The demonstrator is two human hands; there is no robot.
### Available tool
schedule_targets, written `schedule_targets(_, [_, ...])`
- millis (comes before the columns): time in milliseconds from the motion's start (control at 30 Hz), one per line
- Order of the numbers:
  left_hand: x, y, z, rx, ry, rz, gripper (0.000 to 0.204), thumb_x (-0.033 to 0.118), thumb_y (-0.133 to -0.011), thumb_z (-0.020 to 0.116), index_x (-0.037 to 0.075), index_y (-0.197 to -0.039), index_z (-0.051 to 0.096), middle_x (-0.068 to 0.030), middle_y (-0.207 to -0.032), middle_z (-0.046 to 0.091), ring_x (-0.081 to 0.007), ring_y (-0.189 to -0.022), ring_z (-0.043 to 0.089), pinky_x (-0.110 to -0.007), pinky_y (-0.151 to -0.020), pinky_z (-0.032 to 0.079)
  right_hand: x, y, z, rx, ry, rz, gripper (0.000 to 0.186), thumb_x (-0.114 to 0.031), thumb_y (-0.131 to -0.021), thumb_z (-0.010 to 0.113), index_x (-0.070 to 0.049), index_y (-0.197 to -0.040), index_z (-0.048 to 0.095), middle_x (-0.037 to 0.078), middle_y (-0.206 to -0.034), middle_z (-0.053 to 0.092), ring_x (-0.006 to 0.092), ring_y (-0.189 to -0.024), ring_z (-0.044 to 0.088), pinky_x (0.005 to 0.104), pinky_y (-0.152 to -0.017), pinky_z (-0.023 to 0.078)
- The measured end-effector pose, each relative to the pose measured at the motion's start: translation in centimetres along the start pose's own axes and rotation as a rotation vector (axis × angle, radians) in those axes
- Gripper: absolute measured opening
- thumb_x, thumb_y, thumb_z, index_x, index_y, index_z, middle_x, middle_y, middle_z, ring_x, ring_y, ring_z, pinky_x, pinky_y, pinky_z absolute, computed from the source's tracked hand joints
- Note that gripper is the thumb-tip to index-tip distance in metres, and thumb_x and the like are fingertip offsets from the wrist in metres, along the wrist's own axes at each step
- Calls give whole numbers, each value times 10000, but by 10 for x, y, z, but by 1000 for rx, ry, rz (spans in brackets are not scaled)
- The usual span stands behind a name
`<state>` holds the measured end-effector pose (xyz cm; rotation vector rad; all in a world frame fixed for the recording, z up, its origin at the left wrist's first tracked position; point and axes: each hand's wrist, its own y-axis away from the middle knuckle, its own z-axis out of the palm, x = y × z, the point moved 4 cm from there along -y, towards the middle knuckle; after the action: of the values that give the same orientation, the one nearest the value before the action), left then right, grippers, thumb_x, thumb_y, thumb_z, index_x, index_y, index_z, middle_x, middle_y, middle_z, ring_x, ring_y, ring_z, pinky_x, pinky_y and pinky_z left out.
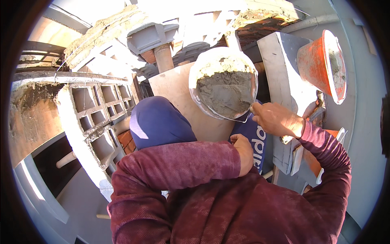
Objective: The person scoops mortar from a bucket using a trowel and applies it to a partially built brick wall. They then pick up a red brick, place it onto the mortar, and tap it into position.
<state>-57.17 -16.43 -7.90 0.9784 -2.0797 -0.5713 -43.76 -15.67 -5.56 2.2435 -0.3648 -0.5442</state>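
Blockwork [87, 134] is spreading along the left, its hollow cells facing the person, with more pale blocks and bricks running across the sunlit far side. A long pale slab [280, 69] is standing to the right of the work, and a plain board [174, 89] is lying between it and the blockwork. Blue-trousered knees [160, 122] are flanking the near side of the board.

The white bucket [215, 57] is sitting ahead of the person, just beyond the right hand, its mouth facing up and its wire bail hanging at the near rim. An orange bucket [313, 61] is resting beside the slab, its mouth turning outward. Grey mortar [219, 79] is filling much of the white bucket's inside.

The right hand [276, 118] is closing around what is looking like a trowel handle [255, 108] at the bucket's near right rim; a flat blade [232, 92] is apparently lying in the mortar. The left hand [242, 152] is curling loosely near the lap, with nothing showing in its fingers.

The step in hand is seemingly working or scooping mortar. The next move is probably calling for keeping the blade level while clearing the rim.
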Motion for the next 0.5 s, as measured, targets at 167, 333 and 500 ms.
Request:
schedule_targets(167, [5,3,-5,12,24,23,379,256,-853,716,103,-1200,713,-91,-1212,698,-284,-1105,658,-487,-905,479,1,-4,8,-146,-347,21,231,-243,-1030,511,-12,-1021,522,175,-704,607,328,-638,632,414,-601,510])
schedule_targets(333, [6,-1,-6,-1,28,45,375,260,-854,720,120,-1202,716,-72,-1200,706,-270,-1099,666,-480,-895,491,21,-5,29,-235,-928,156,311,-334,-1042,525,-42,-935,508,5,-656,493,72,-501,523,237,-442,449])
schedule_targets(500, [8,-14,2,-4,55,44,407,284,-832,752,139,-1210,716,-51,-1201,710,-264,-1095,670,-475,-880,500,47,-4,48,-115,-1137,20,340,-376,-1019,568,-63,-910,488,-13,-671,487,44,-452,458,218,-409,425])
